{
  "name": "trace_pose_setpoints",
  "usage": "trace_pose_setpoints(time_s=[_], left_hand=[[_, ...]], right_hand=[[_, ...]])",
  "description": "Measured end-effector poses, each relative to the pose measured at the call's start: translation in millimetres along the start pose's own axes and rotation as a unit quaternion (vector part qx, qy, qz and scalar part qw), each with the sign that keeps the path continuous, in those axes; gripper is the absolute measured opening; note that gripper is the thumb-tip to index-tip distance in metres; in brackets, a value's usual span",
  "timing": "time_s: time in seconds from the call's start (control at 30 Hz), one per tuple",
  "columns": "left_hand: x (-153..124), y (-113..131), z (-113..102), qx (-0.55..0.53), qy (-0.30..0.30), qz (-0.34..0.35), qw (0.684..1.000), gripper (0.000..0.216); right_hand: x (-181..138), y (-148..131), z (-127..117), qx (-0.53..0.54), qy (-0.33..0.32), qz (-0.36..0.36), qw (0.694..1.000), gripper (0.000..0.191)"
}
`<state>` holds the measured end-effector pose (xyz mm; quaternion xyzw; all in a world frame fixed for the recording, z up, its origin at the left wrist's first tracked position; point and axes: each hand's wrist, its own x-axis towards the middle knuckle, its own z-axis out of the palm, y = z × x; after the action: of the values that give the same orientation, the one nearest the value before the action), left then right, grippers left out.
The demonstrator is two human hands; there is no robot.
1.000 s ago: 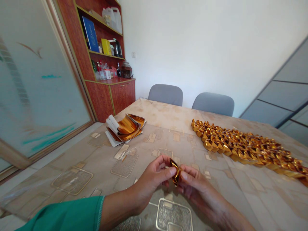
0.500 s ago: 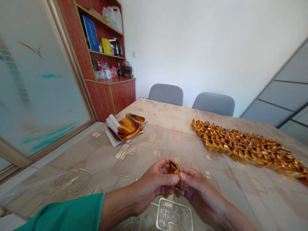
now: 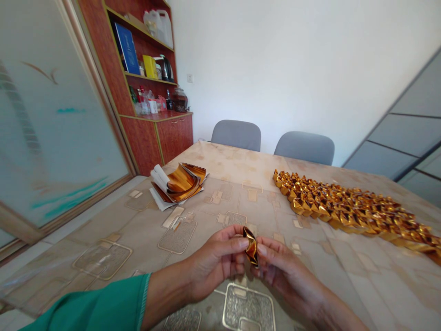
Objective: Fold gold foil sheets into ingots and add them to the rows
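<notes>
Between both hands, above the near part of the table, is a small folded gold foil paper ingot (image 3: 251, 248), tilted with its long side nearly upright. My left hand (image 3: 220, 257) pinches its left side, thumb on the face towards me. The fingers of my right hand (image 3: 280, 264) are closed on its right edge; part of their grip is hidden behind it. Farther off to the right lie rows of many similar folded gold paper ingots (image 3: 337, 202), packed close together. Beyond my left hand rests a curled stack of gold foil paper sheets (image 3: 182, 184) with white backs.
A patterned cloth covers the table (image 3: 113, 220). Two grey chairs (image 3: 236, 134) stand at its far edge against the wall. At the back left is a red-brown cabinet (image 3: 144, 133) with bottles, a kettle and a blue folder. A frosted glass door (image 3: 58, 128) is at left.
My left thumb has moved up and left along the paper ingot, baring more of its face. The ingot looks slightly turned and more opened out. Both hands still hold it.
</notes>
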<state>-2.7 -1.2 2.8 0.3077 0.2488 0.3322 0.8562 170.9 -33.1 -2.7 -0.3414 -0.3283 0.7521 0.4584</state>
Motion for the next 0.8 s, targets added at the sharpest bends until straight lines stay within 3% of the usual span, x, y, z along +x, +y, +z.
trace_pose_setpoints(time_s=[0.2, 0.43, 0.8], left_hand=[[-0.8, 0.0, 1.0, 0.026, 0.014, 0.001, 1.0, 0.04], [-3.1, -1.9, 4.5, 0.074, 0.022, 0.002, 0.997, 0.041], [-1.9, 2.2, 3.4, 0.0, 0.015, -0.027, 1.0, 0.047]], right_hand=[[-0.9, -0.9, -1.6, -0.016, 0.0, -0.004, 1.0, 0.024], [-1.0, 0.2, 1.5, -0.026, -0.062, 0.014, 0.998, 0.017], [-1.5, -1.9, -3.9, -0.015, -0.006, 0.024, 1.0, 0.022]])
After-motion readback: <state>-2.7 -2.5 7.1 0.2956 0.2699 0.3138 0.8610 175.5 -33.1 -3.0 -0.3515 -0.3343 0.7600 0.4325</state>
